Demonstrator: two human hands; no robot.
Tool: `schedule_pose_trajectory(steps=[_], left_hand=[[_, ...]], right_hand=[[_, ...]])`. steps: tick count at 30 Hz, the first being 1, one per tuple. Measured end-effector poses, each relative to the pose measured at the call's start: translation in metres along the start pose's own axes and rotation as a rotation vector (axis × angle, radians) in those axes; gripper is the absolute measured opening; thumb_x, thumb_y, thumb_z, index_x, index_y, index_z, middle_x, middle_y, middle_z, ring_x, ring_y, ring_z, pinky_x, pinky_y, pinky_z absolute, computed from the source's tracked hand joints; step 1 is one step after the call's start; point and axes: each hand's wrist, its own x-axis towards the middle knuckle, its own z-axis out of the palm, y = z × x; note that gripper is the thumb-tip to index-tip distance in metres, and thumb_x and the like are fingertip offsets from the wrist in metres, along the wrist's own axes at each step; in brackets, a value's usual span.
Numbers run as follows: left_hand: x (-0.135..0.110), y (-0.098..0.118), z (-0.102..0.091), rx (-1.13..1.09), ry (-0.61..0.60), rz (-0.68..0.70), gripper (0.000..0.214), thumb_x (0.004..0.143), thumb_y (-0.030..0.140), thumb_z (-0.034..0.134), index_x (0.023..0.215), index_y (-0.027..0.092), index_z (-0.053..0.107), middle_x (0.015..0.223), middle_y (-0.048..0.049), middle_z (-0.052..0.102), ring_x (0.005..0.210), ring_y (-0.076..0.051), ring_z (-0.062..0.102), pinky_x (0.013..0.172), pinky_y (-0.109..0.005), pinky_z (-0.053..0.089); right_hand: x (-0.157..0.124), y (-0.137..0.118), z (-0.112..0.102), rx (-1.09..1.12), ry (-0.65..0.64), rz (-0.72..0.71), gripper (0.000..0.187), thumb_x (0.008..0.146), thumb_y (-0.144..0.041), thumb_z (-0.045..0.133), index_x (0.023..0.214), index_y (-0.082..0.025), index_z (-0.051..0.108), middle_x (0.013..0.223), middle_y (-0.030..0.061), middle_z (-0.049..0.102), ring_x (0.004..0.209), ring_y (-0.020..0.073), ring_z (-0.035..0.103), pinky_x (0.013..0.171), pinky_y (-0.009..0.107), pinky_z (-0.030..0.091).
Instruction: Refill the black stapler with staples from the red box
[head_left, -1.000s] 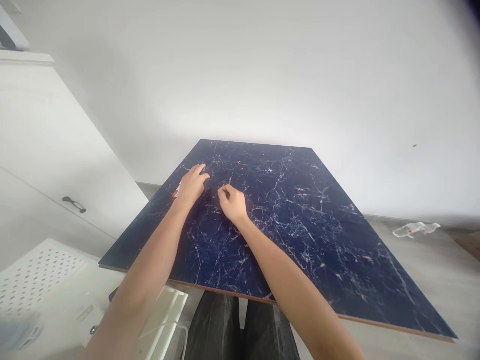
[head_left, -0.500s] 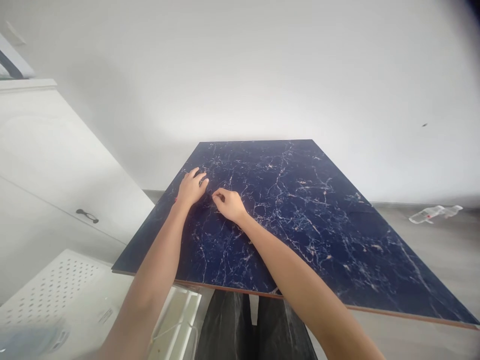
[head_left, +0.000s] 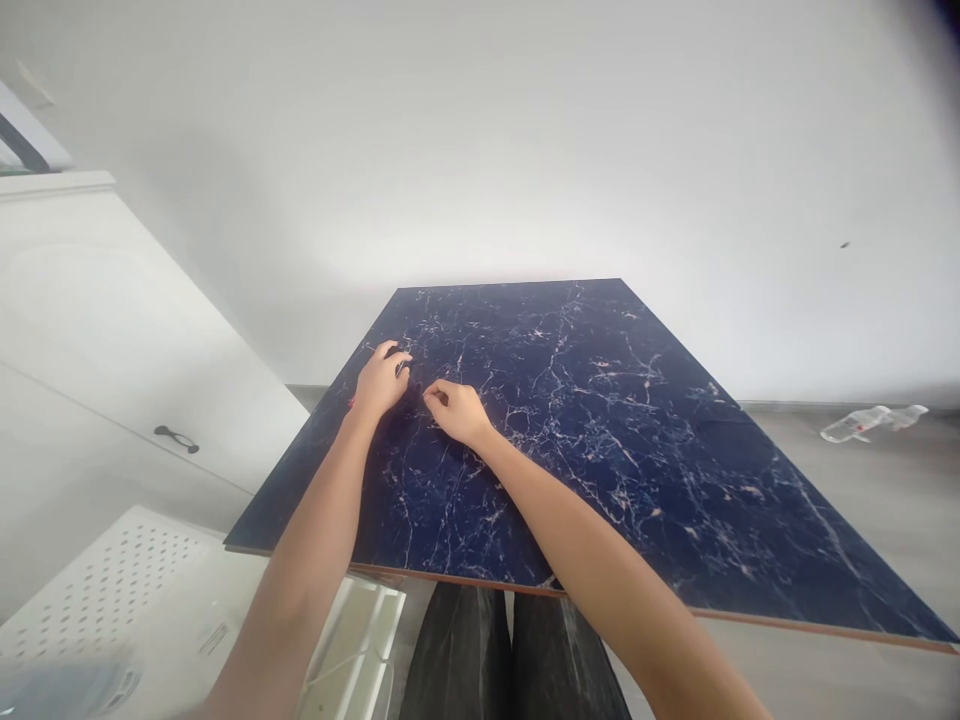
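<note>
On the left part of a dark blue table top with white marble-like veins, my two hands work close together. My left hand rests palm down, its fingers bent but apart. A dark patch shows between its fingers and thumb; whether that is a thing or shadow I cannot tell. Just to its right, my right hand has thumb and forefinger pressed together in a pinch, pointing at the left hand. Whatever sits in that pinch is too small or too dark against the table to name.
A white cabinet with a dark handle stands at the left. Below it is a white perforated surface. Behind the table rises a pale wall. Clear plastic packaging lies on the floor at the right.
The fingers of my left hand have curled in slightly, and its thumb has drawn a little closer to them. My right hand keeps its pinch almost in place. The view has shifted slightly.
</note>
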Motion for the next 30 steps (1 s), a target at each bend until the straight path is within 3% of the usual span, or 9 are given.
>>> schedule_pose_trajectory(steps=[4,7,12,16,21,26,30], left_hand=[[0.000,-0.002,-0.008,-0.158,-0.026,0.066,0.053,0.091,0.021,0.060,0.143,0.027,0.057,0.152,-0.0027,0.056,0.139,-0.023,0.054,0.118,-0.033,0.043],[-0.004,0.002,-0.016,-0.237,-0.143,0.055,0.067,0.090,0.027,0.066,0.154,0.028,0.044,0.145,-0.0046,0.064,0.133,-0.025,0.061,0.110,-0.034,0.049],[-0.007,0.011,-0.021,-0.034,-0.279,0.028,0.065,0.084,0.034,0.073,0.145,0.025,0.054,0.133,-0.0104,0.071,0.121,-0.034,0.067,0.098,-0.039,0.053],[-0.008,0.018,-0.018,0.102,-0.215,0.012,0.049,0.090,0.027,0.064,0.138,0.030,0.059,0.122,-0.0091,0.074,0.112,-0.035,0.069,0.092,-0.042,0.053],[-0.010,0.026,-0.016,0.219,-0.068,0.070,0.047,0.091,0.009,0.052,0.132,0.028,0.065,0.131,-0.0097,0.070,0.124,-0.034,0.061,0.103,-0.047,0.046],[-0.015,0.033,-0.009,0.248,-0.159,0.079,0.042,0.095,0.042,0.060,0.135,0.030,0.067,0.151,-0.0125,0.055,0.134,-0.042,0.052,0.110,-0.057,0.041],[-0.015,0.035,-0.008,0.231,-0.229,0.063,0.041,0.099,0.043,0.056,0.136,0.029,0.067,0.138,-0.0150,0.062,0.124,-0.036,0.060,0.106,-0.049,0.046]], right_hand=[[0.003,0.006,0.000,-0.066,0.103,0.013,0.021,0.092,-0.018,0.054,0.102,-0.023,0.072,0.097,0.0020,0.075,0.089,0.0183,0.068,0.088,0.030,0.050],[0.006,0.012,-0.004,-0.183,0.209,0.035,0.032,0.092,-0.018,0.053,0.120,-0.019,0.068,0.118,0.0103,0.070,0.107,0.0242,0.063,0.099,0.036,0.048],[0.010,0.018,-0.010,-0.287,0.180,0.120,0.044,0.091,-0.018,0.054,0.134,-0.013,0.061,0.130,0.0177,0.064,0.117,0.0310,0.059,0.106,0.043,0.044],[0.012,0.022,-0.009,-0.282,0.133,0.098,0.038,0.089,-0.018,0.056,0.126,-0.016,0.067,0.123,0.0137,0.069,0.114,0.0292,0.061,0.104,0.041,0.046],[0.013,0.022,-0.013,-0.120,0.119,0.180,0.023,0.089,-0.017,0.058,0.107,-0.022,0.072,0.108,0.0051,0.077,0.103,0.0225,0.068,0.097,0.036,0.049],[0.013,0.019,-0.016,-0.124,0.097,0.175,0.019,0.088,-0.017,0.060,0.097,-0.025,0.075,0.100,0.0024,0.078,0.096,0.0220,0.070,0.093,0.035,0.050],[0.013,0.018,-0.016,-0.127,0.089,0.191,0.021,0.088,-0.017,0.060,0.096,-0.026,0.077,0.095,0.0012,0.078,0.091,0.0211,0.069,0.091,0.034,0.051]])
